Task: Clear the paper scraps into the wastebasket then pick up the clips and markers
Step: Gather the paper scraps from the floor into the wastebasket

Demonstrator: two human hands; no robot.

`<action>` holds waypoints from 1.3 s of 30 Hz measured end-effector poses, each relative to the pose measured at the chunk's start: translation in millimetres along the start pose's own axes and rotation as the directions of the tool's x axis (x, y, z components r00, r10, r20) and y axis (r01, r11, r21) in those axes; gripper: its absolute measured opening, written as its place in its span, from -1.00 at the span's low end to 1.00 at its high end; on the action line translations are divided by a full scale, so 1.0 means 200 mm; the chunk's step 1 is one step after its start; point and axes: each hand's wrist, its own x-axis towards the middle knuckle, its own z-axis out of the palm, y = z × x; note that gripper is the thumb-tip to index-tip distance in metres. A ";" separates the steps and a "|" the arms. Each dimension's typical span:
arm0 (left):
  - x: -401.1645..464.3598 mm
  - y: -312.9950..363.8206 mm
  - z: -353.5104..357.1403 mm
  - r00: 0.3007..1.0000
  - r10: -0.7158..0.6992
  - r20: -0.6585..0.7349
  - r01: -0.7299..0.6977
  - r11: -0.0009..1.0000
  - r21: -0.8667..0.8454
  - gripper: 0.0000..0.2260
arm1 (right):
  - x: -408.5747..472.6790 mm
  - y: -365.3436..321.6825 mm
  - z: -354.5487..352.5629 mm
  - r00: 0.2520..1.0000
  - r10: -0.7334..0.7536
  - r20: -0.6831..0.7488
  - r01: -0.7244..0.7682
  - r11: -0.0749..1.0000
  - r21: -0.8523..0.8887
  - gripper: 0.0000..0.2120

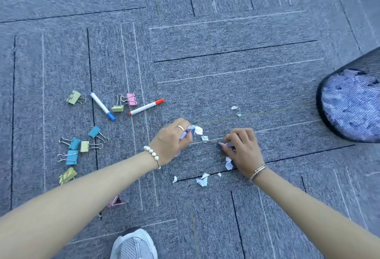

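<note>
White paper scraps [202, 181] lie scattered on the grey carpet between my arms. My left hand [172, 139] grips a bunch of scraps [194, 130] in its curled fingers. My right hand [242, 149] pinches more scraps [228, 163] against the floor. Two small scraps [234, 108] lie farther out. The black mesh wastebasket [349, 98] stands at the right edge with paper inside. To the left lie a blue-capped marker [102, 105], a red-capped marker [146, 107] and several coloured binder clips [72, 154].
A pink clip [115, 201] lies half under my left forearm. My white mesh shoe [133, 244] is at the bottom edge. Carpet tiles stretch away on all sides.
</note>
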 end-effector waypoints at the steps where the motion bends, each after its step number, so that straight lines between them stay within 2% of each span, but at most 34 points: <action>1: 0.00 0.00 -0.01 1.000 -0.007 -0.003 0.007 1.000 -0.005 -0.73 | 0.02 0.00 0.00 1.000 -0.030 -0.005 0.030 1.000 0.005 -0.76; 4: -0.02 -0.01 -0.02 1.000 -0.026 -0.006 0.026 1.000 0.000 -0.73 | 0.09 0.01 -0.03 0.996 -0.082 0.031 0.083 0.996 -0.030 -0.72; 9: -0.02 0.01 -0.05 0.999 -0.026 -0.033 0.026 1.000 -0.010 -0.75 | 0.18 0.01 -0.09 0.989 -0.020 0.144 0.011 0.998 0.058 -0.49; 11: 0.01 0.04 -0.07 0.998 -0.018 -0.056 0.017 1.000 -0.019 -0.75 | 0.19 0.01 -0.12 0.984 0.084 0.160 -0.103 0.988 0.116 -0.54; 13: 0.06 0.08 -0.09 0.998 0.004 -0.064 -0.005 1.000 -0.014 -0.74 | 0.19 0.01 -0.17 0.965 0.200 0.169 -0.230 0.956 0.182 -0.72; 15: 0.13 0.14 -0.12 0.998 0.009 -0.068 -0.010 1.000 -0.024 -0.71 | 0.20 0.00 -0.25 0.954 0.249 0.169 -0.285 0.929 0.237 -0.81; 19: 0.30 0.32 -0.19 0.995 0.033 -0.092 -0.039 0.997 -0.060 -0.67 | 0.27 -0.02 -0.44 0.935 0.315 0.165 -0.353 0.878 0.324 -0.77; 24: 0.58 0.62 -0.34 0.988 0.143 -0.050 -0.146 0.987 -0.064 -0.80 | 0.37 -0.02 -0.81 0.924 0.382 0.014 -0.355 0.844 0.402 -0.78; 28: 0.83 0.90 -0.40 0.984 0.155 -0.091 -0.163 0.983 -0.083 -0.74 | 0.40 0.03 -1.20 0.882 0.441 -0.168 -0.315 0.815 0.486 -0.73; 34: 1.19 1.52 -0.24 0.945 0.299 -0.131 -0.318 0.934 -0.165 -0.87 | 0.32 0.33 -1.74 0.747 0.520 -0.413 -0.301 0.820 0.488 -0.69; 37: 1.36 1.78 -0.03 0.918 0.392 -0.069 -0.398 0.905 -0.148 -0.76 | 0.24 0.56 -1.85 0.670 0.556 -0.492 -0.357 0.822 0.443 -0.69; 39: 1.45 1.89 0.13 0.914 0.405 0.009 -0.401 0.908 -0.120 -0.79 | 0.18 0.73 -1.86 0.627 0.585 -0.515 -0.405 0.809 0.426 -0.67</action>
